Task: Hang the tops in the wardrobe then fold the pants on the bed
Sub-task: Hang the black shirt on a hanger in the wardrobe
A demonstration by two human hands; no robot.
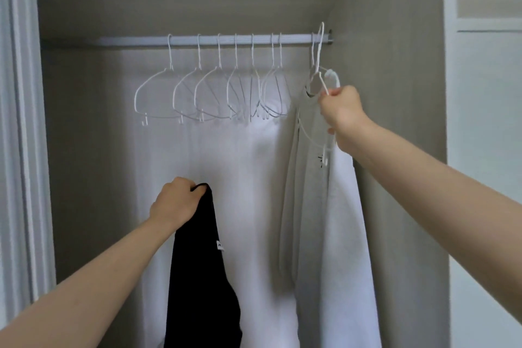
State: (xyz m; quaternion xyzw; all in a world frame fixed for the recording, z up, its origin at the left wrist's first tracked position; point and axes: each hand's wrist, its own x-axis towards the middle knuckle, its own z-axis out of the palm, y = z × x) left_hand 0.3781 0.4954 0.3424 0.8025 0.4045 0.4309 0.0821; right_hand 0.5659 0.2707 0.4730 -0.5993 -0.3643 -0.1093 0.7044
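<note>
Head view: right hand pinches a white wire hanger at the upper right, beside the hung white cotton top. Left hand grips the black fabric top, lower centre. Advice: lift the hook clear of the white rail before threading the neckline.

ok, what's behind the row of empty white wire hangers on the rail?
Behind the empty white wire hangers a white sheet-like fabric covers the wardrobe's back. The left hand grips a black garment, which covers its lower part. What lies behind the fabric is hidden.
</note>
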